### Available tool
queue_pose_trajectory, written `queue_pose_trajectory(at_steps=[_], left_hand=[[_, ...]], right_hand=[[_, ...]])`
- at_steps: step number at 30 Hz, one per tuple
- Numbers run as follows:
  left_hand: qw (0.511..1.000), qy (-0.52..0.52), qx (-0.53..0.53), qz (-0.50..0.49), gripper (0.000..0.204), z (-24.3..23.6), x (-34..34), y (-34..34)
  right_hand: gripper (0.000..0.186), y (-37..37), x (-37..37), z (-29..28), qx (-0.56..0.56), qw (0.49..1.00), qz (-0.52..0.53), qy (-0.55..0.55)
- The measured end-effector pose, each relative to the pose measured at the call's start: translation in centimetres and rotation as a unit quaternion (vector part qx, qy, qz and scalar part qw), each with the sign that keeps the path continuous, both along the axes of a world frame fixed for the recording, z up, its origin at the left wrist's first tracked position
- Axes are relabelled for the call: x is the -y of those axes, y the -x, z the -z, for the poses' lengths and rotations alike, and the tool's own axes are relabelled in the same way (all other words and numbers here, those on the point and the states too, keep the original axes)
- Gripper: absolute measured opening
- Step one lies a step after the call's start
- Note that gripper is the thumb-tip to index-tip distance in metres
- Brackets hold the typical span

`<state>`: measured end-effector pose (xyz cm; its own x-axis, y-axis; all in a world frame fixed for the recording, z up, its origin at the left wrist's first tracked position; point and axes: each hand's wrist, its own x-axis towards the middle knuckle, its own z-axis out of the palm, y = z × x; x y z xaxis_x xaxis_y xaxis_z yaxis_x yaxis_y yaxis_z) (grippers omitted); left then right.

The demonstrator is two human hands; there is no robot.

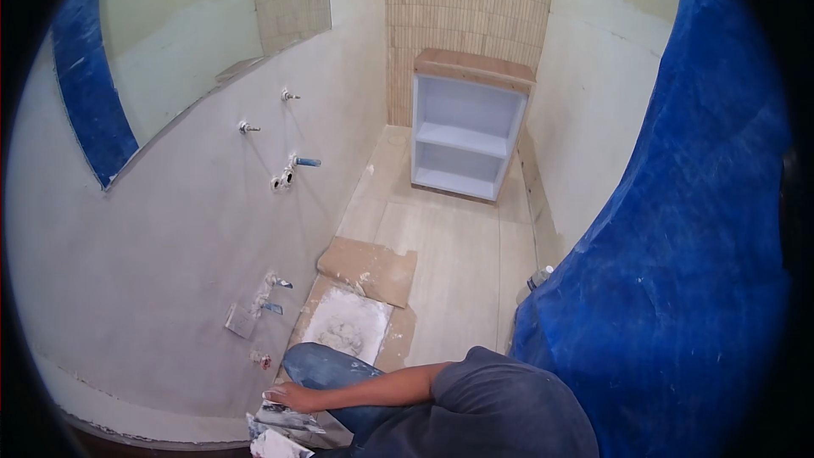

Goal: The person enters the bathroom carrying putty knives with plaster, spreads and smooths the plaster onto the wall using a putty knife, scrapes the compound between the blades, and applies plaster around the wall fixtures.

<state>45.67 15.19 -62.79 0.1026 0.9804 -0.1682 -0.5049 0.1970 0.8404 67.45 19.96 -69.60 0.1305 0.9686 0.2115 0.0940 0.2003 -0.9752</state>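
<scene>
My right hand (292, 397) reaches across beside my bent knee, low near the left wall. Its fingers are closed on a broad putty knife (287, 415), whose blade is smeared with white. Just below that, at the lower edge, is a flat piece coated in white plaster (280, 444); what supports it is cut off. My left hand is outside the picture. Beyond my knee, a white powdery sheet (323, 315) with a heap of greyish plaster (342, 337) lies on brown cardboard (366, 270).
Pipe stubs (307, 162) and fittings (278, 283) jut from the plastered left wall (161, 254), under a mirror (186, 34). A white shelf unit (462, 140) stands at the far end. Blue sheeting (678, 246) hangs at right, beside a bottle (540, 277).
</scene>
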Motion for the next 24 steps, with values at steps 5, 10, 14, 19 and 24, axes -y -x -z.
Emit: queue_pose_trajectory(at_steps=[5, 10, 14, 19, 24], left_hand=[[0.998, -0.064, -0.007, -0.022, 0.043, 1.4, -1.5, 4.1], [0.998, 0.002, 0.046, -0.038, 0.046, 1.5, -2.2, 4.7], [0.997, -0.065, -0.007, -0.033, 0.046, 2.8, -2.5, 6.2], [0.995, -0.069, -0.04, -0.052, 0.049, 3.3, -2.7, 6.0], [0.977, -0.141, -0.141, -0.07, 0.052, 4.3, -2.5, 6.4]], right_hand=[[0.055, 0.1, 1.0, 0.1, -0.05, 0.993, 0.085, 0.068], [0.046, -1.0, 1.0, -0.7, -0.216, 0.962, 0.02, 0.167], [0.04, -1.1, 2.5, -3.8, -0.305, 0.92, -0.086, 0.23], [0.046, -3.0, 2.0, -1.9, -0.206, 0.967, -0.097, 0.116], [0.051, -4.3, 2.1, -2.5, -0.17, 0.982, -0.064, -0.047]])
